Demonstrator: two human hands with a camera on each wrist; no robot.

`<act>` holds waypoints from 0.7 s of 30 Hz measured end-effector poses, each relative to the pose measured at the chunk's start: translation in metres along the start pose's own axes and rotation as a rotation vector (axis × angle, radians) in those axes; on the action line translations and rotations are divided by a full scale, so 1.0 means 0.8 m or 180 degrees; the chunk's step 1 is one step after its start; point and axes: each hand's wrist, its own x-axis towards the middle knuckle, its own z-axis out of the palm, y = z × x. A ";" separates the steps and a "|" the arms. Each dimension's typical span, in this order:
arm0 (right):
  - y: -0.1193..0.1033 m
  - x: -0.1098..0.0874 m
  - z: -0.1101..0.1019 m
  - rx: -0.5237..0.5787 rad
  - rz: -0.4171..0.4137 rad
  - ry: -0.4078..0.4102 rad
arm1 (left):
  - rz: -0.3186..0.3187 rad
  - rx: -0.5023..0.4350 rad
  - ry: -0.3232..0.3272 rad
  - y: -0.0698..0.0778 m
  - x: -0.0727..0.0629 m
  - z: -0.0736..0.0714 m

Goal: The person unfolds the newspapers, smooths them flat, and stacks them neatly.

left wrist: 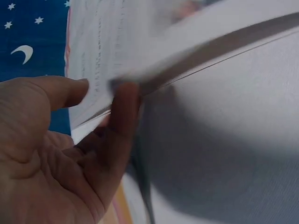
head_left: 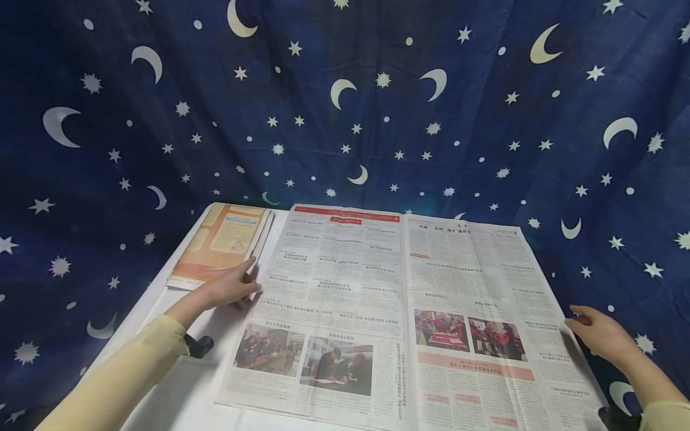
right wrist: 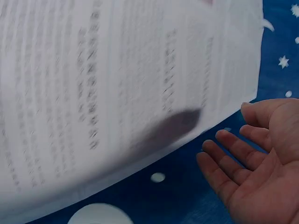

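A large newspaper (head_left: 372,287) lies spread open, its centre fold running front to back. My left hand (head_left: 229,287) is at its left edge, fingers loosely bent. In the left wrist view, the thumb and a raised finger of that hand (left wrist: 60,154) stand apart beside the blurred paper edge; whether the finger touches it I cannot tell. My right hand (head_left: 598,332) is by the newspaper's right edge. The right wrist view shows this hand (right wrist: 261,168) palm up with fingers relaxed, the thumb tip close to the paper's edge. Neither hand visibly grips anything.
An orange-and-cream printed booklet (head_left: 215,245) lies left of the newspaper, with a narrow dark-edged item (head_left: 263,233) along its right side. White tabletop (head_left: 183,383) shows at the left. A dark blue cloth (head_left: 323,72) with moons and stars hangs behind.
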 end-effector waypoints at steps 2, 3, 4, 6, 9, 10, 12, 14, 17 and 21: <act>-0.010 0.000 -0.002 -0.0034 -0.0121 0.0016 | 0.0011 0.0104 -0.0016 0.001 -0.003 -0.002; -0.016 0.000 -0.002 -0.0047 -0.0184 0.0023 | 0.0034 0.0173 -0.0016 0.001 -0.004 -0.003; -0.022 -0.001 -0.002 -0.0070 -0.0242 0.0044 | 0.0023 0.0224 0.0008 0.003 -0.005 -0.003; -0.036 -0.001 0.000 -0.0102 -0.0348 0.0052 | 0.0049 0.0335 0.0036 0.005 -0.006 -0.002; -0.057 0.000 0.006 -0.0130 -0.0497 0.0055 | 0.0080 0.0471 0.0091 0.009 -0.006 0.000; -0.064 0.001 0.009 -0.0139 -0.0543 0.0055 | 0.0069 0.0500 0.0117 0.011 -0.006 0.002; -0.079 0.002 0.015 -0.0143 -0.0669 0.0063 | 0.0092 0.0567 0.0151 0.013 -0.006 0.004; -0.094 0.003 0.022 -0.0140 -0.0755 0.0085 | 0.0140 0.0647 0.0209 0.015 -0.005 0.006; -0.118 0.006 0.031 -0.0103 -0.0859 0.0111 | 0.0339 0.0889 0.0375 0.015 -0.006 0.008; -0.154 0.006 0.044 0.0028 -0.0955 0.0135 | 0.0620 0.1118 0.0658 0.014 -0.008 0.010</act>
